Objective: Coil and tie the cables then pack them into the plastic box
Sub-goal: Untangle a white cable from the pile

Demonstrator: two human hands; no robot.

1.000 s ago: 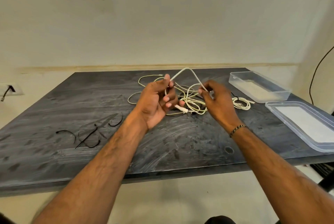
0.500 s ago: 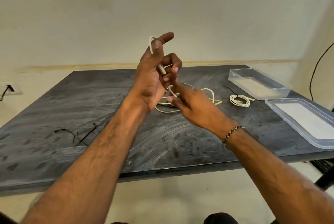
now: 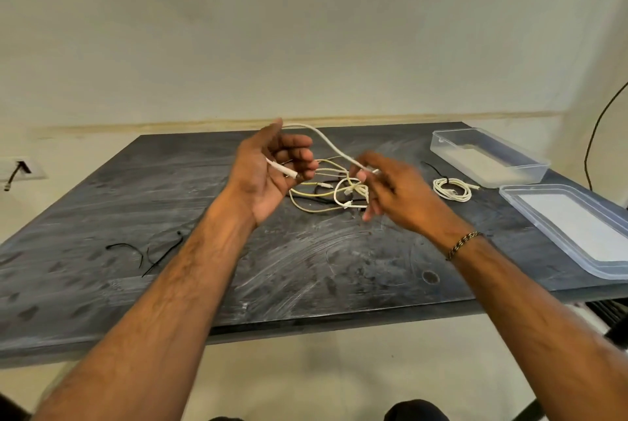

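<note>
A white cable arcs in the air between both hands above the dark table. My left hand holds it with curled fingers, its white plug end lying across the palm. My right hand pinches the cable's other stretch at the fingertips; this hand is blurred. Under the hands lies a loose tangle of yellowish and white cables. A coiled white cable tied with a black tie rests to the right. The clear plastic box stands open at the back right.
The box's clear lid lies at the right table edge. Black cable ties lie on the left part of the table. A wall socket with a plug is at far left, and a black wire hangs at far right.
My left hand has come down from its raised position. My right hand has moved to the right, drawing the white cable out into an arc between the hands.
</note>
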